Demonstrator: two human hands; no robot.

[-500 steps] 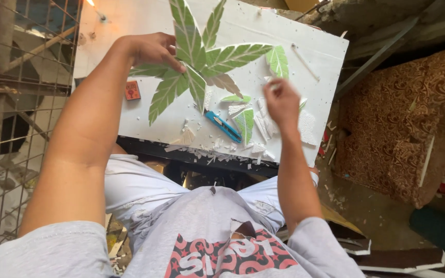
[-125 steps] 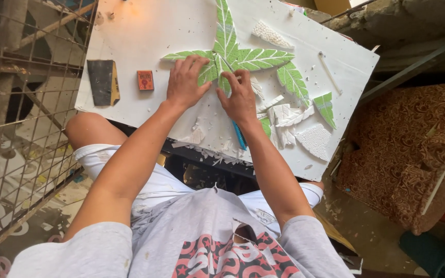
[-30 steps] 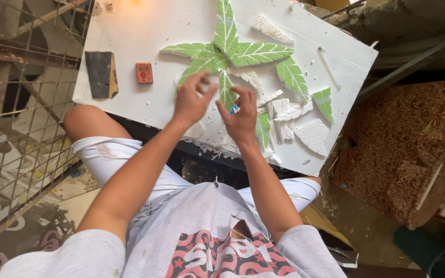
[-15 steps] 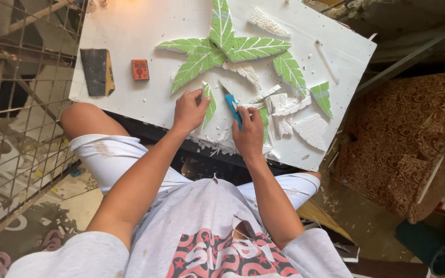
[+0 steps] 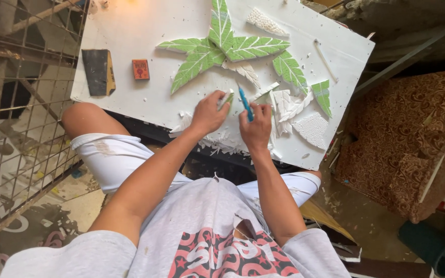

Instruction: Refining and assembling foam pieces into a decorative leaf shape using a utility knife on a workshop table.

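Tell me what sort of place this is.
Probably a makeshift home craft spot, perhaps a balcony: a white board bearing green foam leaves and offcuts, a wire grille alongside, and a rough, littered concrete floor.

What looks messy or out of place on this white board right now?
White foam scraps and crumbs litter the white board beside the right hand, trailing over its near edge. Two green leaf pieces lie apart from the joined leaf.

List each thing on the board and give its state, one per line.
left hand: pinching a small green-and-white foam piece
right hand: gripping a blue cutter, tip up
green leaf cutouts: lying flat on white board
white offcuts: loose
sandpaper block: lying flat
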